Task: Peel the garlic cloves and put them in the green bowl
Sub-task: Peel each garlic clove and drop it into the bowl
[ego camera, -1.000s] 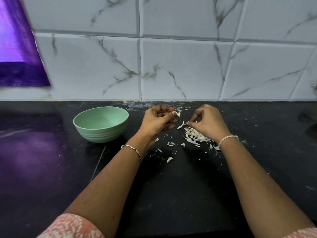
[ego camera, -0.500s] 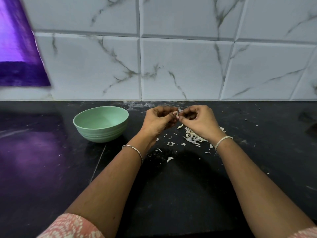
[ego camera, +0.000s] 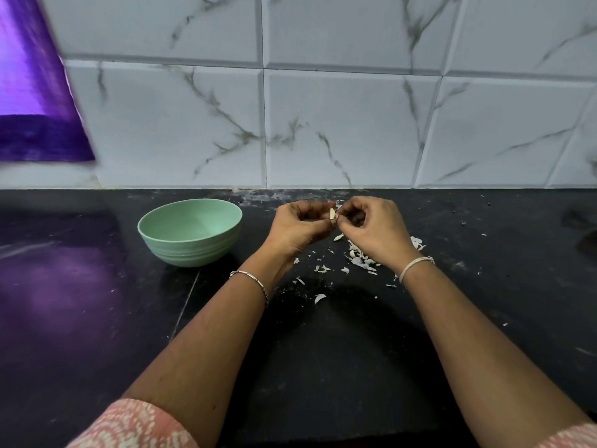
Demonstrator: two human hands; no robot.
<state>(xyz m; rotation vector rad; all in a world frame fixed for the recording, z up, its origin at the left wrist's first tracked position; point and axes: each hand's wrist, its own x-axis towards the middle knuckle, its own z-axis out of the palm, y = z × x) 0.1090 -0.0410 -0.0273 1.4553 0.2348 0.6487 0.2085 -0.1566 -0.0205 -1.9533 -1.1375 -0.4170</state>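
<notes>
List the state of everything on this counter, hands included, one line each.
green bowl: upright on the counter, left of the hands; no clove shows inside.
garlic clove: held above the counter, pinched between both hands.
left hand: fingers curled, holds the clove.
right hand: fingers curled, pinches the clove's end.
peel scraps: loose, scattered under and beside the right hand.
counter: dark, flecked with peel.

We log a black stone counter bearing a green bowl left of centre, white garlic skins scattered well right of it, and a purple sheen at far left.
</notes>
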